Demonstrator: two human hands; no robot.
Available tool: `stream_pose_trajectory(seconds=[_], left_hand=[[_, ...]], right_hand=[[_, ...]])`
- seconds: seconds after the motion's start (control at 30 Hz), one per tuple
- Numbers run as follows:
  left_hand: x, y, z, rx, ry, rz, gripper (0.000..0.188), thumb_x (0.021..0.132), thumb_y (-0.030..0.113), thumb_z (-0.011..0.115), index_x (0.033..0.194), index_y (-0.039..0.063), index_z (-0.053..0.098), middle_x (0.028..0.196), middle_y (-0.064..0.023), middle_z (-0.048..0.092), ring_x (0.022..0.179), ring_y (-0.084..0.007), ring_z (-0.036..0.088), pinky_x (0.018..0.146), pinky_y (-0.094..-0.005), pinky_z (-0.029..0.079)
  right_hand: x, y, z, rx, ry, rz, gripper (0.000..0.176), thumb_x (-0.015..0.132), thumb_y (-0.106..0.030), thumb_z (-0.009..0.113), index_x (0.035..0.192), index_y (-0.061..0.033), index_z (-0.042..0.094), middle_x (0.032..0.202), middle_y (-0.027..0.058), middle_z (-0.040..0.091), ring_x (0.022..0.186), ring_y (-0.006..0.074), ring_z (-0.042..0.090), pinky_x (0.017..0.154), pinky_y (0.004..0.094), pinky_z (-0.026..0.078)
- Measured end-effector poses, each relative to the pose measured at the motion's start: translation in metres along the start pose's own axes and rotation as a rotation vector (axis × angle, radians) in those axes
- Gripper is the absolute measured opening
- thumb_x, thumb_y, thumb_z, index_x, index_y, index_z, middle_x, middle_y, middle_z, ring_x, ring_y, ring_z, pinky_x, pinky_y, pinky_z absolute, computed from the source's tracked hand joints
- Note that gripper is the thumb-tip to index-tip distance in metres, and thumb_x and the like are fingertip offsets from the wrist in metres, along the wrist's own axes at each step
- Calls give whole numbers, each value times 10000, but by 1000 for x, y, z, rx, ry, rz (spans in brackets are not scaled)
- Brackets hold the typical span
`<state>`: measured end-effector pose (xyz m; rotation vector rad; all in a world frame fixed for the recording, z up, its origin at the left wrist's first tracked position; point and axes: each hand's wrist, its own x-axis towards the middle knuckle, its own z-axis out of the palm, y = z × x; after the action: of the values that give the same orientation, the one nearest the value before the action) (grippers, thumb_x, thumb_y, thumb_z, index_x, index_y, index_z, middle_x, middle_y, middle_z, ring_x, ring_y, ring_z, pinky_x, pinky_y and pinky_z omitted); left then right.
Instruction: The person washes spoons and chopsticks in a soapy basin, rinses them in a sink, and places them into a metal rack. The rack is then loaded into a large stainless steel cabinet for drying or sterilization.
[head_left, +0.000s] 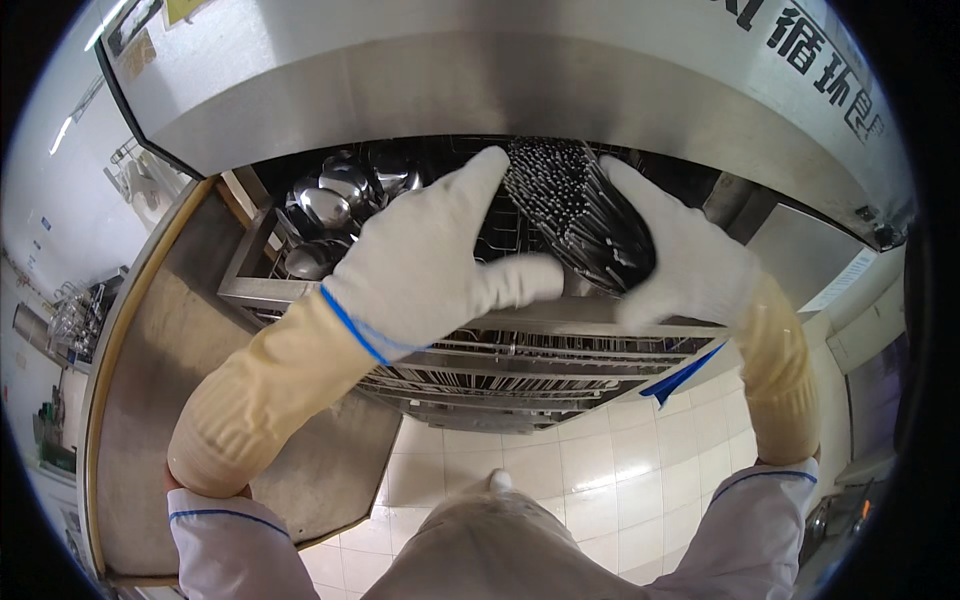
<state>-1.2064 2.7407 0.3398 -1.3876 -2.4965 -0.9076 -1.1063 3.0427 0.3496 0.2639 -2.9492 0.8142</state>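
A thick bundle of thin black sticks, apparently chopsticks (574, 210), leans over the top rack with its pale tips towards the back. My right hand (679, 251), in a white glove, cups the bundle's right side and lower end; the thumb is blurred. On the other side my left hand (427, 251), also white-gloved, spreads its thumb away from its fingers. Its fingertips are beside the bundle's upper left; whether they touch cannot be told. Several shiny metal spoons (326, 206) lie in the rack left of that hand.
A metal-framed rack (540, 315) with wire tiers stands under a stainless steel hood (450, 82) bearing writing. To the left runs a steel counter (161, 360) with a raised rim. A blue strip (682, 379) hangs at the rack's right. Pale tiles (585, 457) cover the floor.
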Motion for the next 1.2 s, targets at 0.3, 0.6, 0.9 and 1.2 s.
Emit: stream_pose_trajectory(seconds=[0.3,0.6,0.9,1.2], left_hand=[[-43,-21,33,493,172,281,659,822,723,817,918,83,697,767,-72,678,727,-282,744,630,-415,594],[-44,-25,37,388,246,302,612,871,699,801,814,95,725,750,-75,697,687,-282,733,630,-429,592],[-27,-46,49,451,341,386,609,897,672,800,756,85,715,702,-73,689,657,-262,727,611,-403,592],[-5,-36,55,414,267,270,640,950,683,739,878,49,791,804,-118,751,797,-300,773,703,-451,621]], right_hand=[[28,-16,19,-151,70,-133,1256,769,-674,926,1706,-51,368,1514,299,641,1384,427,669,1194,468,524],[26,-45,33,-152,119,95,1164,861,-534,922,1709,20,348,1357,256,748,1189,318,767,1075,407,589],[37,-27,32,-235,139,118,1089,929,-630,835,1678,25,393,1281,254,778,1115,323,794,1041,414,590],[45,5,32,44,351,224,640,952,-385,877,1371,67,706,1219,137,825,1088,221,772,1046,343,573]])
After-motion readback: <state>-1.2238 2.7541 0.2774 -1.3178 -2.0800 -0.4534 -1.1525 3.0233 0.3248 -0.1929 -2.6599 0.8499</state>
